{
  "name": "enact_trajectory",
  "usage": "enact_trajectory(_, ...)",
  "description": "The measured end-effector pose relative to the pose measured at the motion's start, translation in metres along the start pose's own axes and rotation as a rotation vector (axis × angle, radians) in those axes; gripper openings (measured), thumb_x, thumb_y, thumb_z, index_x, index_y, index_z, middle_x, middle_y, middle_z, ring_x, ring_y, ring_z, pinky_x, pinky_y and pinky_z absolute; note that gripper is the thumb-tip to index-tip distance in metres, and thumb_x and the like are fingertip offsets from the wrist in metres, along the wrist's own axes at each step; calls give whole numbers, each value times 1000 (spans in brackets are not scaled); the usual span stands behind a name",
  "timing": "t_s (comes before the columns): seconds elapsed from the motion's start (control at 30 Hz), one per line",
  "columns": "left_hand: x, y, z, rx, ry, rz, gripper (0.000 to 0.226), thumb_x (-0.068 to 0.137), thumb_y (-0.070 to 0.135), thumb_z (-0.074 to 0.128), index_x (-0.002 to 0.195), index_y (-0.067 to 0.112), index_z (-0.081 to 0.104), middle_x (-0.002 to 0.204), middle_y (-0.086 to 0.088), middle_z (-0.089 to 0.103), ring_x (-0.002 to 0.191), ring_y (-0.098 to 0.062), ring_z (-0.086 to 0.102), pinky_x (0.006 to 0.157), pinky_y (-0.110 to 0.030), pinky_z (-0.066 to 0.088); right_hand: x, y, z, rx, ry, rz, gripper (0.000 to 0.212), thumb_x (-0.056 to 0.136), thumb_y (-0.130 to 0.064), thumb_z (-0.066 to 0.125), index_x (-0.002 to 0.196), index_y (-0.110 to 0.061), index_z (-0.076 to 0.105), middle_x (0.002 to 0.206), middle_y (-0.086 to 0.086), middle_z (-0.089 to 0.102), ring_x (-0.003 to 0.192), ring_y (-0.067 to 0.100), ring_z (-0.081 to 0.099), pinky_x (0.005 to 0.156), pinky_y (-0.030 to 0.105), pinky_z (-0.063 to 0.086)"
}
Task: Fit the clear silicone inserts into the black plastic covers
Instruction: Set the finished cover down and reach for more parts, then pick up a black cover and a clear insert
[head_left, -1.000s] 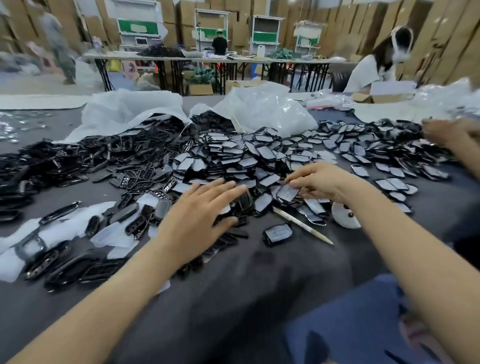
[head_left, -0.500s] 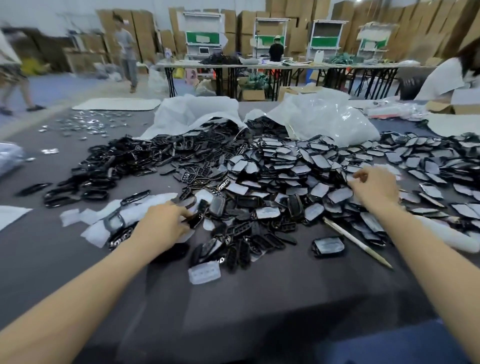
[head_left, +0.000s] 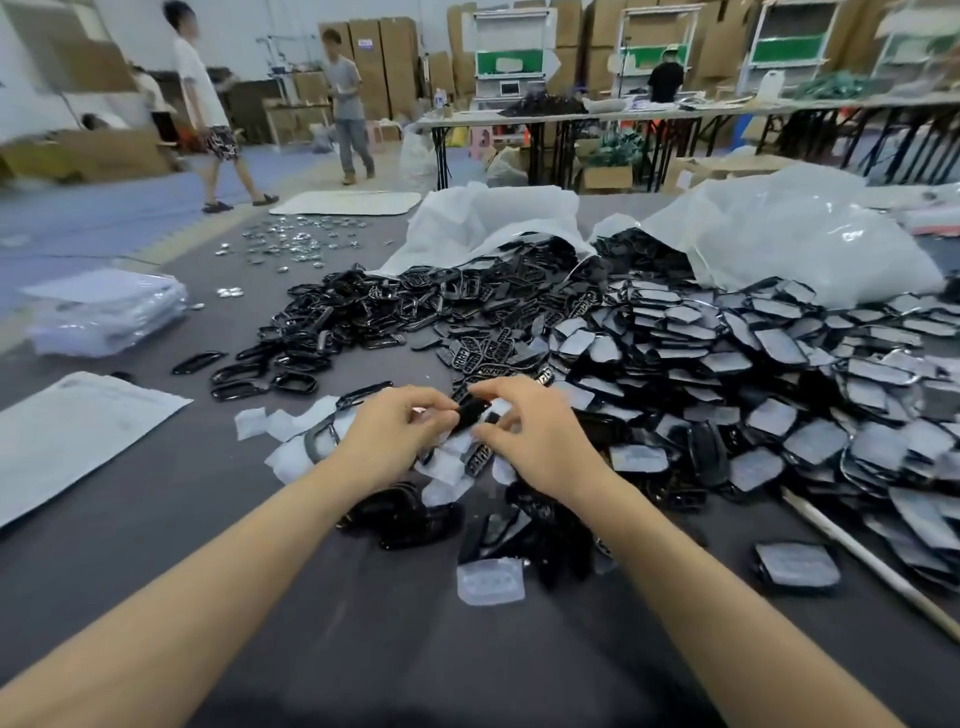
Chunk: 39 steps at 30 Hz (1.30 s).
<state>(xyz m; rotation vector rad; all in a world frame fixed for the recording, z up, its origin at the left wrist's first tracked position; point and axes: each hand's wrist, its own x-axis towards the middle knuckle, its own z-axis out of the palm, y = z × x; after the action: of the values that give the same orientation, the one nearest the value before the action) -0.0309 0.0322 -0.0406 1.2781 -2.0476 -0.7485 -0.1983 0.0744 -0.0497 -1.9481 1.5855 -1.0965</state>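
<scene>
A cover (head_left: 471, 411) is pinched above the middle of the table (head_left: 311, 649) by the curled fingertips of the left hand (head_left: 387, 439) and right hand (head_left: 540, 441), both forearms being stretched forward, perhaps with something clear against it, while an insert (head_left: 491, 581) is seen lying nearer.

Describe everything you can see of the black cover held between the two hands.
The black cover is a small, dark plastic piece, mostly hidden by fingers, so its full outline and openings cannot be made out. The left hand pinches its left end and the right hand pinches its right end. It is held above the loose clear inserts scattered on the grey table. Whether an insert sits in it cannot be told.
</scene>
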Motion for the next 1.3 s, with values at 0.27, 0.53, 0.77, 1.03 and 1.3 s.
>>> enact_trajectory(0.27, 27, -5, 8, -322, -115, -106, 32, 86, 10, 69, 116, 22, 64, 80, -4, 69, 76, -16, 66, 79, -26, 53, -1, 26, -4, 222, 265, 106, 25, 88, -23, 66, 72, -5, 60, 61, 8, 65, 60, 22, 65, 59, 38, 48)
enact_trajectory(0.53, 78, -21, 4, 157, -125, -82, 23, 89, 46, 59, 92, 30, 76, 77, -1, 73, 62, -11, 60, 60, -21, 50, 0, 41, -2, 292, 303, 223, 26, 82, -18, 63, 64, -7, 47, 57, 11, 63, 49, 27, 59, 52, 47, 51)
enact_trajectory(0.77, 164, -81, -24, 819, -122, -183, 53, 98, 30, 49, 148, 22, 33, 157, -4, 25, 142, -33, 26, 113, -50, 25, 0, 48, 1, 202, 382, 165, 30, 85, -27, 68, 65, -21, 46, 56, 0, 57, 49, 19, 52, 52, 36, 47)
enact_trajectory(1.03, 146, -82, 0, 606, 132, -8, 20, 87, -1, 54, 96, 14, 65, 98, -7, 66, 94, -31, 60, 78, -39, 48, 2, 50, 1, 175, 368, 159, 30, 84, -27, 68, 65, -21, 47, 58, 0, 59, 50, 11, 49, 52, 21, 43)
enact_trajectory(1.3, 125, -71, 20, 487, 124, 46, 21, 93, 7, 50, 105, 24, 51, 92, 3, 58, 96, -27, 54, 83, -45, 46, 1, 48, -4, 268, 361, 213, 27, 88, -28, 66, 68, -23, 48, 62, 4, 66, 39, 6, 49, 46, 13, 39)
